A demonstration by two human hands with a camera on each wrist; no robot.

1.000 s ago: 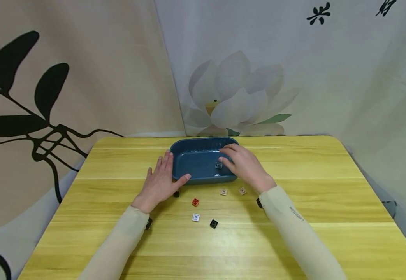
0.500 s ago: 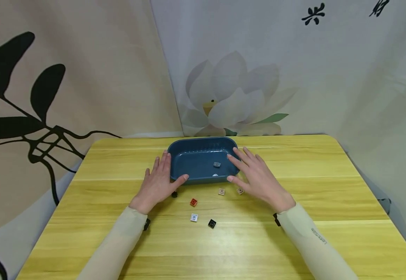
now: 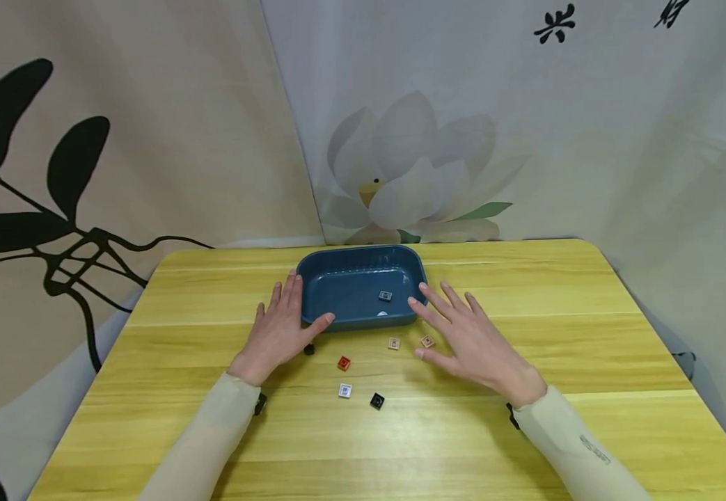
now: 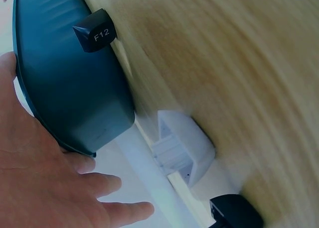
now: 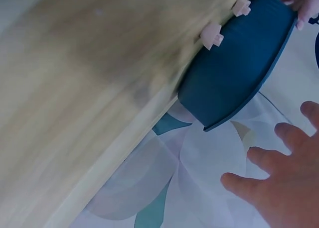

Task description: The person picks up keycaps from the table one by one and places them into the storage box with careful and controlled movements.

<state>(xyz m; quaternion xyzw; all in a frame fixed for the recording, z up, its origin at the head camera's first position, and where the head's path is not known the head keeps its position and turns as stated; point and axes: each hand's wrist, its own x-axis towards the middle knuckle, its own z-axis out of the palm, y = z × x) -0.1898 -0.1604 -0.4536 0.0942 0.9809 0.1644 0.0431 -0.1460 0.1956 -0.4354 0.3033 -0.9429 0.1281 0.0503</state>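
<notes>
On the table (image 3: 588,313) I saw a blue tray (image 3: 344,289) holding a grey keycap (image 3: 385,296) and a white piece (image 3: 382,314); the straight-fingered left hand (image 3: 278,334) touched it, the right hand (image 3: 478,346) spread just apart.

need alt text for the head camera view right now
A person's left hand rests against the left end of a glossy dark blue rectangular dish holding a square grey keycap, while the spread right hand is near its right end. Nearer on the yellow wooden table lie a square red keycap, a white keycap, two black keycaps and two pale pink keycaps.
</notes>
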